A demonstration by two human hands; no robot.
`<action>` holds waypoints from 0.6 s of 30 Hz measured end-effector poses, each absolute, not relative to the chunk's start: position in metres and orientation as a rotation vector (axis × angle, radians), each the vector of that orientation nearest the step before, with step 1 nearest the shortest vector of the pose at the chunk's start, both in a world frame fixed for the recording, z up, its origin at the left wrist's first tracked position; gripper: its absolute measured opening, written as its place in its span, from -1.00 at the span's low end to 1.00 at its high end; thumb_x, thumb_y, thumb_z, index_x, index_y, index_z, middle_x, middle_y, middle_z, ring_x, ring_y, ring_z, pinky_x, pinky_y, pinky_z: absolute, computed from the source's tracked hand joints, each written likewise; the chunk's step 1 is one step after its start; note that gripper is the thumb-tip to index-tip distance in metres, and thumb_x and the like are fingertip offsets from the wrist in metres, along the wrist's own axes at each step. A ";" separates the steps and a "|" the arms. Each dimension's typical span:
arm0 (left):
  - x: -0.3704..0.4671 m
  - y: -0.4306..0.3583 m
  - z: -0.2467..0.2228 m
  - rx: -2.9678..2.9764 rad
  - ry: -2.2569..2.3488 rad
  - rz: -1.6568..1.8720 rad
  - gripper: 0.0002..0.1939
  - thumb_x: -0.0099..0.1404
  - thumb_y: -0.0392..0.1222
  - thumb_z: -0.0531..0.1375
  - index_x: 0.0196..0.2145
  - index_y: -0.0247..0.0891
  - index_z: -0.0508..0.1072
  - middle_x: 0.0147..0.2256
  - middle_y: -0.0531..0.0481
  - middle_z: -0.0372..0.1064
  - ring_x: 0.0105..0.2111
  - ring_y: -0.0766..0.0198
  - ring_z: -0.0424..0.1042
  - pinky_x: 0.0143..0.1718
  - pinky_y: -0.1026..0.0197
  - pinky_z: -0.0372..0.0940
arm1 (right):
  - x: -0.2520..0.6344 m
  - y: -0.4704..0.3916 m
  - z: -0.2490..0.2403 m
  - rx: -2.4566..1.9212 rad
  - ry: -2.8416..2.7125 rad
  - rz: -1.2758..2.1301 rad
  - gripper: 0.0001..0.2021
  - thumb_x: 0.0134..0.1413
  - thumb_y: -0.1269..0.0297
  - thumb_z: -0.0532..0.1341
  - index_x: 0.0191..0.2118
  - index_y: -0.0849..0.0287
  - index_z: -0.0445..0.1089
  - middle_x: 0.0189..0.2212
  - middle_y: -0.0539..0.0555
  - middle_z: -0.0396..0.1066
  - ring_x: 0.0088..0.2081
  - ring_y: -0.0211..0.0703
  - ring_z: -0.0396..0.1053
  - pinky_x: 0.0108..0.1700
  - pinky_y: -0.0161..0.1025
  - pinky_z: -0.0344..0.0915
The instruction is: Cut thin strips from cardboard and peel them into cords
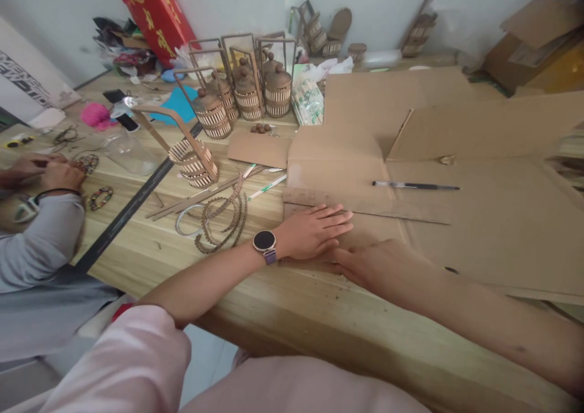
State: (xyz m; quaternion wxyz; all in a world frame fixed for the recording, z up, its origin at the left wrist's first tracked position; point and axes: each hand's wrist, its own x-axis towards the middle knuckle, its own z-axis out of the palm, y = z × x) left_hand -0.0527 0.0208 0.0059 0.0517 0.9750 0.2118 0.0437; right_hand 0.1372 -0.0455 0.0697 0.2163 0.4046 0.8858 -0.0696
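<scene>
At the far left a co-worker's hands (43, 171) work over beaded bracelets (101, 197) at the table's edge, well apart from yours. Moving right, a tipped wooden lantern (194, 157) lies near curved toothed wooden strips (223, 218) on the wooden table (173, 252), with upright lanterns (249, 90) standing behind.

Your left hand (314, 230), a smartwatch (265, 242) on its wrist, lies flat, fingers straight and together, pressing the near edge of the flattened cardboard sheet (456, 206); it grips nothing. Your right hand (365, 261) rests just beside and partly under it, also on the cardboard's near edge; whether its fingers curl around anything I cannot tell.

The black pen (415, 186) lies on the cardboard beyond both hands, its long axis running left to right, up and to the right of your right hand, which is the nearer one.
</scene>
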 end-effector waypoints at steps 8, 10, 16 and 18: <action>-0.050 0.022 0.008 2.930 0.653 0.103 -0.50 0.57 -0.13 -0.03 0.37 -0.33 0.20 0.44 -0.14 0.01 0.47 0.11 -0.13 0.43 0.03 -0.11 | 0.109 -0.045 0.060 1.028 2.478 -0.015 -0.68 0.10 0.63 0.10 -0.10 0.26 0.47 -0.37 0.18 0.55 -0.38 -0.11 0.51 -0.53 -0.28 -0.03; -0.050 0.022 0.009 2.927 0.651 0.091 -0.50 0.57 -0.14 -0.03 0.38 -0.35 0.20 0.44 -0.14 0.01 0.47 0.10 -0.13 0.44 0.03 -0.11 | 0.109 -0.046 0.063 1.017 2.465 -0.010 -0.66 0.08 0.65 0.09 -0.11 0.26 0.47 -0.39 0.16 0.55 -0.38 -0.11 0.53 -0.54 -0.29 -0.02; -0.051 0.021 0.010 2.929 0.642 0.074 -0.48 0.56 -0.17 -0.02 0.39 -0.36 0.16 0.44 -0.14 0.00 0.47 0.12 -0.12 0.44 0.04 -0.11 | 0.103 -0.046 0.066 1.025 2.444 -0.057 -0.63 0.04 0.64 0.11 -0.04 0.30 0.47 -0.36 0.24 0.56 -0.38 0.00 0.56 -0.55 -0.27 0.11; -0.051 0.020 0.010 2.933 0.646 0.070 -0.48 0.57 -0.16 -0.04 0.40 -0.34 0.15 0.44 -0.13 0.00 0.47 0.14 -0.12 0.44 0.06 -0.12 | 0.102 -0.047 0.065 1.044 2.456 -0.091 -0.61 0.02 0.63 0.14 -0.01 0.30 0.46 -0.35 0.24 0.57 -0.41 -0.01 0.55 -0.53 -0.28 0.16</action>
